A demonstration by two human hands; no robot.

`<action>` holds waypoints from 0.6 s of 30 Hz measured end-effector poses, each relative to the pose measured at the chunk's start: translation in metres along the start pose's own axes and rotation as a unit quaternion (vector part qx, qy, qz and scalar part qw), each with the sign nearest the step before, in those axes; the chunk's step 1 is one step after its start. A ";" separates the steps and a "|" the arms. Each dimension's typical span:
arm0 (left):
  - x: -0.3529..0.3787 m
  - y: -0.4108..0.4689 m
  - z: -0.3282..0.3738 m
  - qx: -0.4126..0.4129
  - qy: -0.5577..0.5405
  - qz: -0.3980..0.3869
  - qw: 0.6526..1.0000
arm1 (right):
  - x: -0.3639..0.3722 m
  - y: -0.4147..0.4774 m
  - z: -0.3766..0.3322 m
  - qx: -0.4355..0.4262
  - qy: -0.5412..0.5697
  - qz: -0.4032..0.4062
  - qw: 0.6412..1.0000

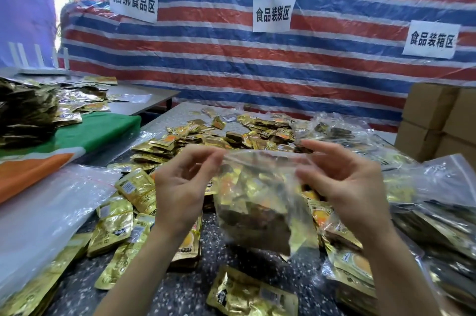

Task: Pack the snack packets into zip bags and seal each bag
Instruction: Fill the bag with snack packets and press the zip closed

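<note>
A clear zip bag (pixel 260 202) stuffed with gold snack packets hangs upright between my hands above the speckled table (pixel 180 287). My left hand (pixel 180 187) pinches the bag's top left corner with thumb and forefinger. My right hand (pixel 345 181) pinches the top edge on the right side. Loose gold snack packets (pixel 134 189) lie scattered under and around the bag, with a bigger heap (pixel 231 135) further back.
A stack of empty clear zip bags (pixel 43 215) lies at the left. Filled zip bags (pixel 435 212) pile up at the right. Cardboard boxes (pixel 443 120) stand at the far right. A striped tarpaulin (pixel 231 58) with paper signs closes the back.
</note>
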State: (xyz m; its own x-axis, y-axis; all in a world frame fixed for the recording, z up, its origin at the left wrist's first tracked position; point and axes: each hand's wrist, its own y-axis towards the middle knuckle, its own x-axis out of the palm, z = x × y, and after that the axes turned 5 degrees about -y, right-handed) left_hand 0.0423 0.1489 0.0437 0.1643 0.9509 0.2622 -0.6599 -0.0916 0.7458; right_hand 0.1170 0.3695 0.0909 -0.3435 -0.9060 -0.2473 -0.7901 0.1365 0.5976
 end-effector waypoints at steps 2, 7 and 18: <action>0.000 0.009 0.005 -0.011 -0.029 -0.007 0.999 | -0.006 0.002 0.005 0.022 0.036 0.082 0.996; 0.001 0.014 0.006 -0.087 -0.088 -0.004 0.992 | -0.019 0.004 0.013 0.087 0.108 0.053 0.989; 0.006 0.002 -0.014 -0.129 -0.056 -0.034 0.989 | -0.023 0.004 0.014 0.177 0.253 0.035 0.951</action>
State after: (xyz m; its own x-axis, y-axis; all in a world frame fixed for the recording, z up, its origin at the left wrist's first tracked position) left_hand 0.0313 0.1584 0.0383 0.2854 0.9120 0.2946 -0.8077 0.0634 0.5862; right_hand 0.1146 0.3968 0.0879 -0.1852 -0.9542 0.2351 -0.9260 0.2496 0.2832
